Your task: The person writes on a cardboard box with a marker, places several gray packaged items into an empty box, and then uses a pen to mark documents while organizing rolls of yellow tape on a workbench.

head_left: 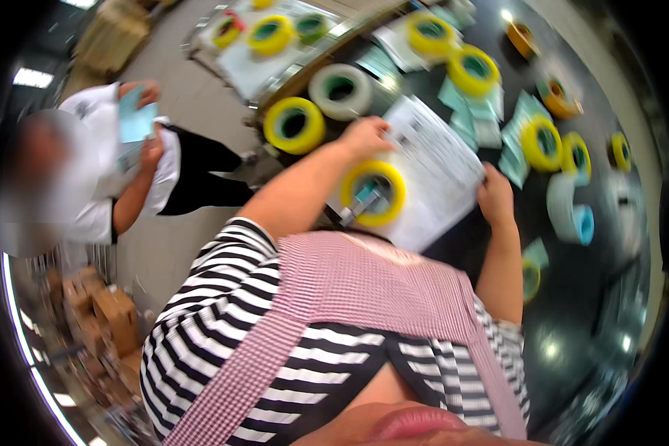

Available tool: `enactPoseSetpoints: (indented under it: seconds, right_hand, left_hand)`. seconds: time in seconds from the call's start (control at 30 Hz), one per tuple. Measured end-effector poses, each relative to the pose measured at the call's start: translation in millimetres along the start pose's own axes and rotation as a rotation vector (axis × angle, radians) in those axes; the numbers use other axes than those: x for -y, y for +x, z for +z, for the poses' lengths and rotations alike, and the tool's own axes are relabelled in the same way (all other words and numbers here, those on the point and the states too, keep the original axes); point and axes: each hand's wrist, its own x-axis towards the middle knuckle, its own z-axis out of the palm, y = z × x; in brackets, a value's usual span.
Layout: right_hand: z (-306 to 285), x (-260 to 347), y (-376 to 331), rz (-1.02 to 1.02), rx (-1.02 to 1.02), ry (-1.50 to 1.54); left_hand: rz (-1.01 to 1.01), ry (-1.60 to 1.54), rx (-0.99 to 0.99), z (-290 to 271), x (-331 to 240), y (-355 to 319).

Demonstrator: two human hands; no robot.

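A white printed paper, perhaps several sheets, is tilted over the dark table in front of me. My left hand is at its left edge, with bent fingers pinching the margin. On the opposite side my right hand holds the right edge; some of its fingers are hidden. A yellow tape roll sits at the lower left of the paper, close to my apron. Inside its ring is a small grey and light-blue object, too blurred to name. Left of my left hand stand another yellow tape roll and a whitish roll.
More yellow tape rolls and light-blue slips are spread over the dark table. A pale roll lies at the right. Across the aisle, a person holds a light-blue paper. Cardboard boxes are stacked at lower left.
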Motion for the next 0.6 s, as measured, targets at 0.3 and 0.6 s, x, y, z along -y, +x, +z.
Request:
enactPoseSetpoints:
  seconds: [0.3,0.6]
  right_hand:
    - [-0.4,7.8,-3.9,-0.064,-0.03,0.103]
    - [3.7,0.3,-3.6,0.016,-0.008,0.129]
  left_hand:
    - [0.106,0.038,-0.097,19.6,22.7,17.0]
    - [0.022,-0.008,-0.049,18.1,5.5,5.8]
